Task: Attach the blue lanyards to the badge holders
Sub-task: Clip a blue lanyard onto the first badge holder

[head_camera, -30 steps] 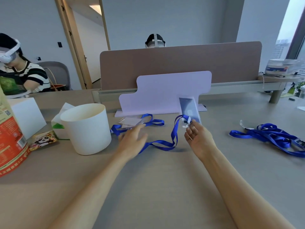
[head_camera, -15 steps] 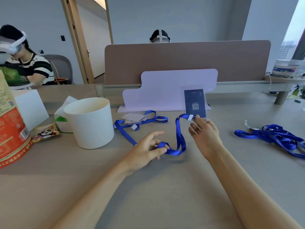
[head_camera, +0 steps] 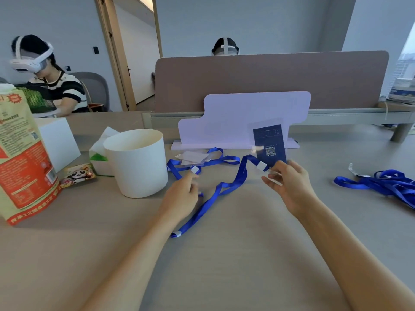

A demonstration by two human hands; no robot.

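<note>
My right hand (head_camera: 289, 186) holds a clear badge holder (head_camera: 270, 143) upright with a dark blue QR card inside, pinching it at its lower edge by the lanyard's white clip. A blue lanyard (head_camera: 233, 182) runs from that clip across the table toward me, and its other white-tipped end lies near my left forearm. My left hand (head_camera: 180, 195) rests over this strap with fingers curled on it. Behind my left hand, a second blue lanyard (head_camera: 216, 158) lies beside clear empty badge holders (head_camera: 193, 157). A pile of blue lanyards (head_camera: 381, 182) sits at the right.
A white bucket (head_camera: 137, 162) stands left of my hands, with a tissue box (head_camera: 98, 153), a snack packet (head_camera: 77, 175), a white box (head_camera: 59, 142) and a red bag (head_camera: 22, 158) further left. A lilac stand (head_camera: 242, 117) and a desk partition (head_camera: 269, 79) are behind. Two people sit beyond.
My left hand took the strap and pulled it toward me, so the lanyard now stretches out and one end lies near my forearm. The badge holder has turned its dark blue card toward me.
</note>
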